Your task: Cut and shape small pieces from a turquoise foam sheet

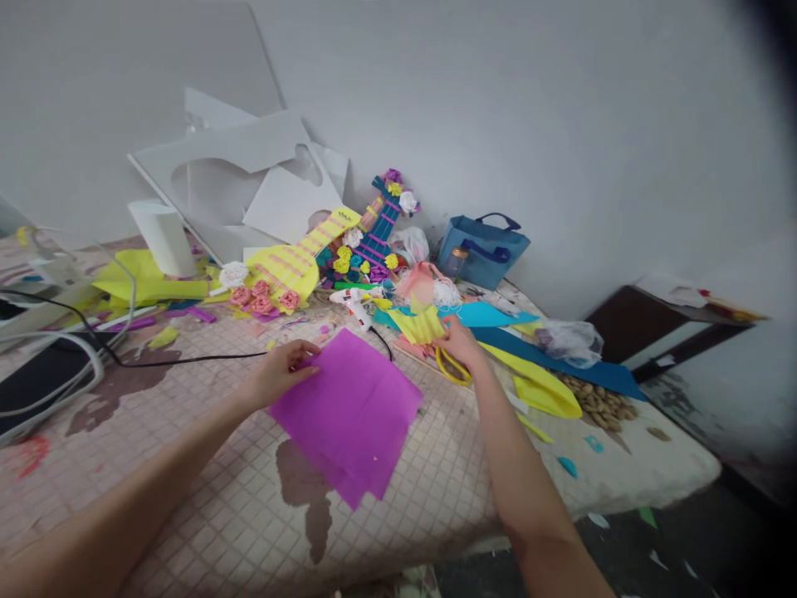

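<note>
A sheet of purple crepe paper (352, 415) lies on the table in front of me. My left hand (287, 371) is at its upper left edge, thumb over the paper and fingers curved but apart. Farther right, my right hand (459, 340) has its fingers closed at the end of a piece of yellow crepe paper (418, 324); the fingertips are partly hidden. Just below that hand are the yellow handles of a pair of scissors (452, 366), whose blades I cannot see. A white hot glue gun (354, 306) lies beyond the purple sheet.
A yellow paper guitar (292, 264) and a blue one (381, 232) with paper flowers stand at the back. White board offcuts (230, 145) lean on the wall. A blue bag (482, 249), peanuts (598, 403) and yellow paper (541, 386) lie rightward. A black cord (187, 361) crosses the left side.
</note>
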Action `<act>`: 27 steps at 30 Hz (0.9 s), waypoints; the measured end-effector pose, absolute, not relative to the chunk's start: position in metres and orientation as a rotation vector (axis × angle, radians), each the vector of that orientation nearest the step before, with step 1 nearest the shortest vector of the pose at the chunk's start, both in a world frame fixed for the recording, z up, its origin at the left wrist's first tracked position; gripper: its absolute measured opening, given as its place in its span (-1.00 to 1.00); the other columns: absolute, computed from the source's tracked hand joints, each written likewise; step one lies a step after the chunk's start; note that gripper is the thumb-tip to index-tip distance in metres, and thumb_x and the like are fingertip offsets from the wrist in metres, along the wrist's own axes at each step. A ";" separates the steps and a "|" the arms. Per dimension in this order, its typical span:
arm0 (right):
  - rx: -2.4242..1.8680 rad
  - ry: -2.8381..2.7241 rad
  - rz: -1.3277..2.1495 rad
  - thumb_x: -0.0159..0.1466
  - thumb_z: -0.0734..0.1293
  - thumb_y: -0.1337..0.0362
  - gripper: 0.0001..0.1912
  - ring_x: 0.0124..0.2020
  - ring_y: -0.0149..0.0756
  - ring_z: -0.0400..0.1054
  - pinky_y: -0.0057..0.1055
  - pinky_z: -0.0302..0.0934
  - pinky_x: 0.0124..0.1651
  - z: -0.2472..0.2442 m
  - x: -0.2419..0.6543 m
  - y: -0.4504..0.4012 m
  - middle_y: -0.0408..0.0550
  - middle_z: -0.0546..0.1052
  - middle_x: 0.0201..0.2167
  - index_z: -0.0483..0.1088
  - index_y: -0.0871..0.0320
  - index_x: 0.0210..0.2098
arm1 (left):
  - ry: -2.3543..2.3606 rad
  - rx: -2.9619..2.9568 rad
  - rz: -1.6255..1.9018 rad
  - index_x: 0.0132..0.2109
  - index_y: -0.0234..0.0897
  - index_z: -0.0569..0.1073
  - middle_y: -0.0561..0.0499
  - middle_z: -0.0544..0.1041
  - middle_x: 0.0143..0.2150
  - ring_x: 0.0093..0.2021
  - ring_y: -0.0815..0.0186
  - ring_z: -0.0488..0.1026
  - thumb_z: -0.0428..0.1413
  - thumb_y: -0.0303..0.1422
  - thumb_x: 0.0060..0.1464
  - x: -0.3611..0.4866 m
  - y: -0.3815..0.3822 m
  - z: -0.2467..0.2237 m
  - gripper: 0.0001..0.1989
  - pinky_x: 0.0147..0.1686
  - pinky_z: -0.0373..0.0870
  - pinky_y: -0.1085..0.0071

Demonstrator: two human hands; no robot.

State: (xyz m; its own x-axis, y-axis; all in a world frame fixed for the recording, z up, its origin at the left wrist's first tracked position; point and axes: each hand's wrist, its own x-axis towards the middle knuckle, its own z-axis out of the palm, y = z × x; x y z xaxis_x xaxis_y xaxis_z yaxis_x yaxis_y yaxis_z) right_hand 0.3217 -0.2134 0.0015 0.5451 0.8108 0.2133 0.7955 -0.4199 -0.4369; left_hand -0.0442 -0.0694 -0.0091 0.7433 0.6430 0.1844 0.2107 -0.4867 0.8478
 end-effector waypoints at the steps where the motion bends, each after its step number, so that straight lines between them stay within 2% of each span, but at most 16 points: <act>1: -2.289 -1.296 0.030 0.02 0.39 0.33 -0.60 -0.41 -0.21 0.37 -0.40 0.10 -0.37 -0.003 0.320 -0.210 -0.11 0.48 -0.50 0.34 0.15 -0.12 | 0.647 2.052 0.624 -0.17 -0.30 0.41 0.00 0.47 -0.38 -0.39 0.31 0.40 0.18 -0.13 -0.06 -0.044 -0.069 -0.009 -0.63 -0.35 0.34 0.37; 5: -2.277 -1.214 -0.070 0.13 0.25 0.34 -0.87 -0.36 -0.20 0.38 -0.36 0.15 -0.29 -0.009 0.322 -0.202 -0.03 0.51 -0.45 0.40 0.14 -0.31 | 0.667 2.058 0.631 -0.19 -0.28 0.43 0.00 0.48 -0.40 -0.40 0.30 0.41 0.18 -0.09 -0.08 -0.045 -0.068 -0.007 -0.61 -0.36 0.35 0.38; 10: -2.241 -1.107 -0.149 0.24 0.11 0.26 -0.74 -0.38 -0.20 0.37 -0.33 0.18 -0.29 0.001 0.336 -0.208 0.01 0.49 -0.43 0.37 0.21 -0.23 | 0.678 2.060 0.647 -0.18 -0.28 0.44 -0.02 0.51 -0.37 -0.35 0.25 0.43 0.18 -0.08 -0.09 -0.046 -0.065 -0.006 -0.60 -0.32 0.38 0.34; 13: -2.183 -1.239 -0.070 0.14 0.26 0.22 -0.74 -0.37 -0.25 0.35 -0.37 0.18 -0.27 0.002 0.331 -0.211 -0.06 0.46 -0.39 0.37 0.18 -0.19 | 0.697 2.035 0.663 -0.20 -0.27 0.46 -0.04 0.53 -0.34 -0.32 0.22 0.45 0.20 -0.08 -0.12 -0.046 -0.065 -0.006 -0.60 -0.30 0.40 0.32; 15: -2.139 -1.347 0.006 -0.02 0.40 0.26 -0.62 -0.35 -0.29 0.34 -0.41 0.19 -0.26 0.000 0.324 -0.211 -0.11 0.43 -0.32 0.37 0.14 -0.17 | 0.703 2.034 0.667 -0.19 -0.27 0.46 -0.05 0.54 -0.33 -0.32 0.22 0.46 0.20 -0.08 -0.11 -0.046 -0.066 -0.005 -0.60 -0.29 0.40 0.31; 17: -2.106 -1.402 0.053 -0.09 0.43 0.34 -0.56 -0.34 -0.33 0.31 -0.43 0.19 -0.24 -0.004 0.316 -0.209 -0.11 0.40 -0.26 0.37 0.12 -0.19 | 0.693 2.035 0.662 -0.19 -0.28 0.45 -0.06 0.55 -0.32 -0.31 0.21 0.46 0.19 -0.08 -0.10 -0.047 -0.066 -0.005 -0.60 -0.27 0.40 0.29; 22: -2.052 -1.273 -0.023 0.09 0.26 0.35 -0.95 -0.28 -0.28 0.30 -0.35 0.19 -0.14 -0.007 0.316 -0.200 -0.04 0.40 -0.31 0.34 0.14 -0.41 | 0.686 2.042 0.636 -0.18 -0.29 0.45 -0.08 0.55 -0.30 -0.29 0.19 0.48 0.18 -0.10 -0.09 -0.046 -0.065 -0.006 -0.61 -0.24 0.41 0.27; 24: -2.027 -1.169 -0.049 0.14 0.22 0.26 -0.91 -0.31 -0.25 0.33 -0.34 0.21 -0.20 -0.006 0.321 -0.199 -0.04 0.42 -0.36 0.32 0.13 -0.42 | 0.687 2.042 0.641 -0.18 -0.29 0.45 -0.08 0.55 -0.29 -0.30 0.20 0.48 0.19 -0.10 -0.09 -0.046 -0.064 -0.007 -0.61 -0.24 0.41 0.27; 27: -1.990 -1.025 -0.043 0.20 0.16 0.13 -0.78 -0.45 -0.27 0.36 -0.36 0.22 -0.38 -0.003 0.329 -0.202 -0.03 0.45 -0.39 0.30 0.14 -0.33 | 0.682 2.048 0.651 -0.18 -0.28 0.45 -0.08 0.55 -0.29 -0.30 0.21 0.48 0.19 -0.10 -0.09 -0.047 -0.063 -0.008 -0.61 -0.25 0.42 0.29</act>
State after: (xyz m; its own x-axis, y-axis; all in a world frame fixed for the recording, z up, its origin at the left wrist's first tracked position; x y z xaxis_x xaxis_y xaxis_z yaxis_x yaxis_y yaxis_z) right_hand 0.3290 -0.2018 -0.0033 0.6602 0.6438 0.3869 0.6739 -0.2803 -0.6836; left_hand -0.0466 -0.0632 -0.0082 0.7147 0.6721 0.1936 0.2244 -0.4825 0.8467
